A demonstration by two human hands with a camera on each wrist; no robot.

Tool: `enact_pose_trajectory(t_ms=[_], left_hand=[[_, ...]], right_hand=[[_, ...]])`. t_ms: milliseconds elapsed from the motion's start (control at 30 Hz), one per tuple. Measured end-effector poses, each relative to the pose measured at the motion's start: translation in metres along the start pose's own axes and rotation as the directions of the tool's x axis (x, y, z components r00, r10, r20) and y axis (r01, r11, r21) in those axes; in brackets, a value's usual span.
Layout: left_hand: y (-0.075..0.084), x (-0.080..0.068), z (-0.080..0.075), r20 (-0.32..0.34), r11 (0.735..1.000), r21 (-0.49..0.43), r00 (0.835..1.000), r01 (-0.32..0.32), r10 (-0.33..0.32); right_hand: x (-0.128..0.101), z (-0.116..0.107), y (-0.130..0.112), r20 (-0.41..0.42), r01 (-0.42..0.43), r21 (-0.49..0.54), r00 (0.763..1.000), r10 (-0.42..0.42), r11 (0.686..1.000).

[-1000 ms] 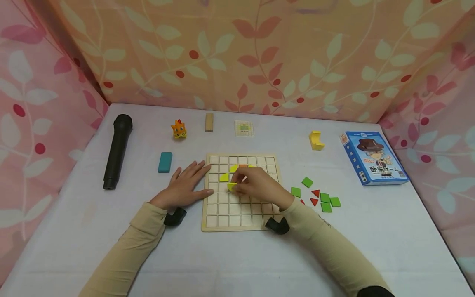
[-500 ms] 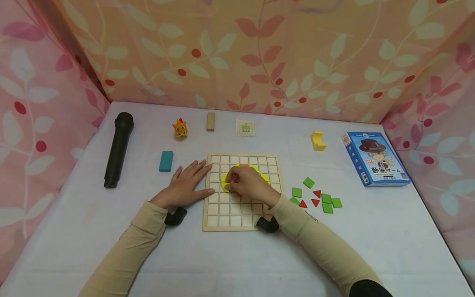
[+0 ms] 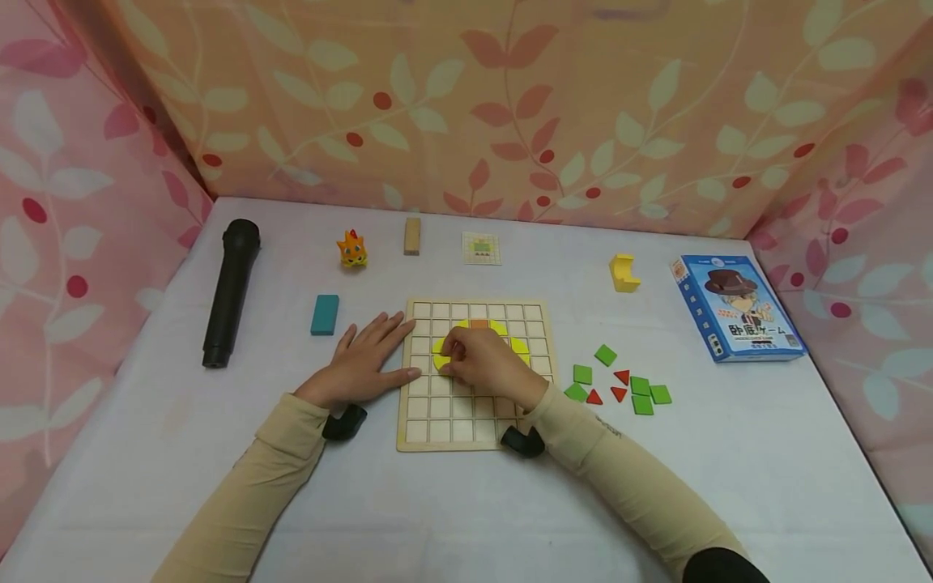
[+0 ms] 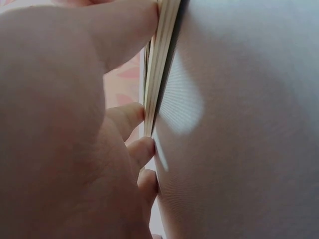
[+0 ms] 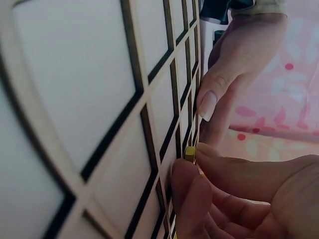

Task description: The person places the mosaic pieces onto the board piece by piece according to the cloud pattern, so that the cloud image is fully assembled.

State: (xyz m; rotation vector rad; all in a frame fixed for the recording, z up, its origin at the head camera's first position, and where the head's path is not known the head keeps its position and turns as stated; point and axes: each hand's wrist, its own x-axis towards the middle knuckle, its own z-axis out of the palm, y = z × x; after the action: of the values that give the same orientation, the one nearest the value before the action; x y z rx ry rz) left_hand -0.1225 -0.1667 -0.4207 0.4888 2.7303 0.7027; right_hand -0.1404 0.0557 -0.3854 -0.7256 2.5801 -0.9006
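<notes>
The blue box (image 3: 738,308) bears Japanese lettering too small to read surely.

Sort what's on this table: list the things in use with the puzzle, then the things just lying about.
In use:
right hand pinching a yellow piece
left hand flat against the grid board
green squares and red triangles

Lying about:
microphone
teal block
orange toy
wooden block
blue box
</notes>
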Motion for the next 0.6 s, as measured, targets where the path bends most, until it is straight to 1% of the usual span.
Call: enact_pose_trajectory(t_ms=[333, 467, 600], left_hand=[[0.0033, -0.0037, -0.0025, -0.004, 1.0, -0.026, 1.0, -0.006, 0.006], [0.0031, -0.0035, -0.0023, -0.007, 0.999, -0.032, 1.0, -0.014, 0.014], [0.0022, -0.0025, -0.0016, 0.0, 0.999, -0.031, 1.0, -0.008, 0.008]], right_hand=[[0.0025, 0.003, -0.0049, 0.016, 0.026, -0.059, 1.0, -0.025, 0.998], [0.0028, 0.003, -0.0059, 0.023, 0.035, -0.071, 0.999, -0.033, 0.997], [0.0035, 0.0028, -0.0063, 0.032, 0.046, -0.078, 0.999, -0.043, 0.996]])
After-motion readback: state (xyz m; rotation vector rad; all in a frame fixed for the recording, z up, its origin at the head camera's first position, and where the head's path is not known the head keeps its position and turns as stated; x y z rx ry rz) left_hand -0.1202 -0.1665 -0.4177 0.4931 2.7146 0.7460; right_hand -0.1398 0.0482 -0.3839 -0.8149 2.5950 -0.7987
